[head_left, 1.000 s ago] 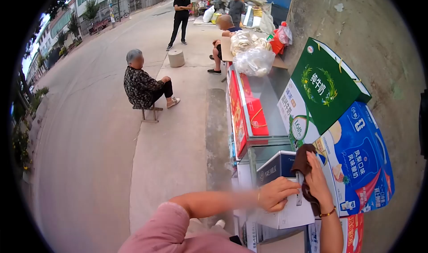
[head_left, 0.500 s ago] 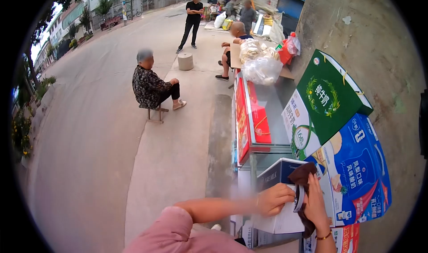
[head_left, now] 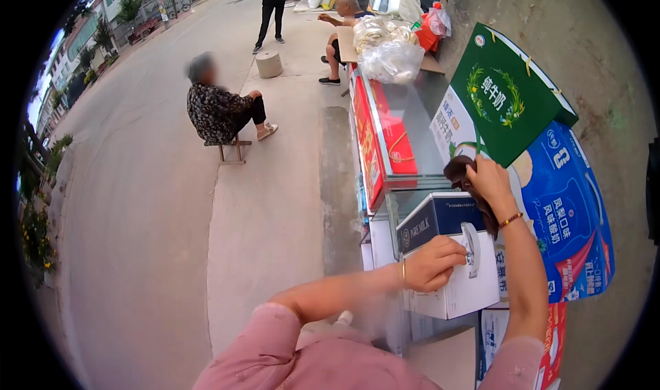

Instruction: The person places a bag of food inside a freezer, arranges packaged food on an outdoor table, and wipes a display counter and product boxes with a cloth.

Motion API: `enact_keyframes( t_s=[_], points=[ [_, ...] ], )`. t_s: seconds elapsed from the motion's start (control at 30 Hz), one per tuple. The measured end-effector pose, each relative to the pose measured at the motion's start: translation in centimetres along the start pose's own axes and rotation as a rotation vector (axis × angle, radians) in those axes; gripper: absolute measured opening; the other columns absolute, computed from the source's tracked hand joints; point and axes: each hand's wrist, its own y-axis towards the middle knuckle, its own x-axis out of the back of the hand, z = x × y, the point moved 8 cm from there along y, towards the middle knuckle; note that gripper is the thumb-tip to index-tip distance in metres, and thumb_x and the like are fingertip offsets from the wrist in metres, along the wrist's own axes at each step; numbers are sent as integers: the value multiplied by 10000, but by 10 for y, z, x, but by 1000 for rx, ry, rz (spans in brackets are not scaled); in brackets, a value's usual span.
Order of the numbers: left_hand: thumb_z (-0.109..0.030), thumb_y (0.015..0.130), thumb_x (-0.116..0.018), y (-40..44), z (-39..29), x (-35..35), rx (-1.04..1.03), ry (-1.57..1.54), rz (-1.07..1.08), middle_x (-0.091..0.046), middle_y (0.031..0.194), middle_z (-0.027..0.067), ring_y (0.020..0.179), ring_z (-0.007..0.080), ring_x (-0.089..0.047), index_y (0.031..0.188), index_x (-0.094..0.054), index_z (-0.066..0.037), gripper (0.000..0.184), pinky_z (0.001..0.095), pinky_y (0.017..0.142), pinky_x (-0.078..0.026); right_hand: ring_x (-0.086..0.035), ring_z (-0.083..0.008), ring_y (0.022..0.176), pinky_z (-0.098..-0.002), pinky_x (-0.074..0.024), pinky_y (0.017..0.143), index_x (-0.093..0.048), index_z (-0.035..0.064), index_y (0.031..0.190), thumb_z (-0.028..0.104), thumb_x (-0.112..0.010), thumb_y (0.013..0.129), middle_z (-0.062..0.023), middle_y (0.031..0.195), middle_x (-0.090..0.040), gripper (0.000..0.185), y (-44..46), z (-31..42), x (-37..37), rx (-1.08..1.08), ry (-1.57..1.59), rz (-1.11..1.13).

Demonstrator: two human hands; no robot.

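Observation:
My left hand (head_left: pixel 433 263) is closed at the white plastic handle (head_left: pixel 471 251) on a white and dark blue milk carton (head_left: pixel 440 297). In my right hand (head_left: pixel 493 183) is a brown cloth (head_left: pixel 459 169), bunched under the fingers, with part of it hanging down along the carton's far edge. The carton stands at the near end of a glass display case (head_left: pixel 421 181). Just past my right hand leans a green milk carton (head_left: pixel 496 98), and a blue yogurt carton (head_left: pixel 567 218) stands to the right of my right forearm.
Red gift boxes (head_left: pixel 395 139) lie inside the case. Clear plastic bags (head_left: pixel 392 63) sit on its far end. A seated person (head_left: pixel 216 108) is on the left, another sits beyond the case, and one stands near a concrete block (head_left: pixel 269 64). A wall runs along the right.
My right hand has moved away from the handle to the carton's far side, taking the brown cloth with it. My left hand stays at the handle. The view has tilted down slightly.

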Motion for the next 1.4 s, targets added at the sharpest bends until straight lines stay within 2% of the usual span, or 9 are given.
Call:
enact_keyframes(
  t_s=[0.1, 0.23, 0.33, 0.37, 0.47, 0.57, 0.93, 1.17, 1.4],
  points=[
    [-1, 763, -500, -1, 17, 44, 266, -72, -221, -481, 1238, 162, 1172, 292, -452, 1206, -482, 14, 444, 378, 1018, -333, -632, -332, 877, -401, -498, 746, -602, 66, 1017, 307, -607, 825, -154, 983, -645, 308, -4, 2, 64, 6, 387, -318],
    [-61, 826, -590, 26, 44, 78, 512, -593, -775, -391, 1317, 135, 1191, 232, -431, 1427, -212, -71, 710, 343, 1001, -359, -520, -173, 1128, -268, -424, 931, -466, 48, 1299, 346, -523, 947, -99, 1250, -534, 465, -42, 68, 85, 90, 1444, 136],
    [-41, 876, -526, 45, 41, 100, 488, -428, -746, -460, 1275, 94, 1123, 185, -490, 1396, -304, -69, 565, 291, 957, -397, -419, -211, 1274, -299, -352, 1030, -374, 14, 1361, 383, -425, 978, -143, 1349, -455, 535, -76, 68, 106, 276, 1136, -134],
    [-38, 896, -485, 46, 46, 100, 514, -664, -829, -509, 1217, 85, 1089, 180, -515, 1371, -349, -51, 494, 302, 938, -418, -419, -211, 1274, -299, -352, 1030, -374, 14, 1361, 383, -425, 978, -143, 1349, -455, 535, -86, 55, 98, 267, 1131, -140],
    [-50, 876, -482, 60, 60, 107, 498, -206, -483, -570, 1136, 120, 1082, 201, -530, 1300, -458, -35, 424, 309, 936, -422, -413, -305, 1271, -355, -349, 1027, -363, -8, 1357, 371, -400, 979, -213, 1348, -436, 537, -134, 5, 52, -92, 871, -142],
    [-135, 798, -547, 68, 69, 25, 149, 505, 386, -575, 1139, 194, 1177, 341, -480, 1170, -575, -30, 387, 410, 1040, -328, -431, -389, 1238, -400, -359, 1014, -357, -34, 1348, 363, -393, 976, -265, 1330, -435, 545, -179, 12, 20, -101, 573, -149],
    [-172, 719, -602, 35, 14, 28, 106, 554, 437, -616, 1030, 151, 1185, 325, -478, 1136, -575, -19, 445, 421, 1054, -328, -443, -412, 1221, -394, -360, 1009, -300, -40, 1378, 367, -310, 1000, -294, 1322, -437, 556, -181, 8, 19, -189, 751, -90],
    [-133, 680, -591, 47, 14, 19, 124, 615, 352, -627, 992, 167, 1005, 373, -529, 1106, -590, -5, 444, 440, 972, -393, -473, -433, 1184, -398, -381, 983, -273, -30, 1388, 348, -329, 999, -314, 1292, -458, 546, -183, 3, 21, -210, 859, -166],
    [-123, 659, -576, 42, -20, -21, 124, 320, 495, -619, 975, 160, 1049, 322, -541, 1105, -601, -42, 455, 447, 1012, -368, -467, -433, 1186, -396, -376, 982, -292, -32, 1383, 391, -301, 997, -307, 1291, -462, 573, -182, 1, 17, -216, 905, -162]
  ],
)
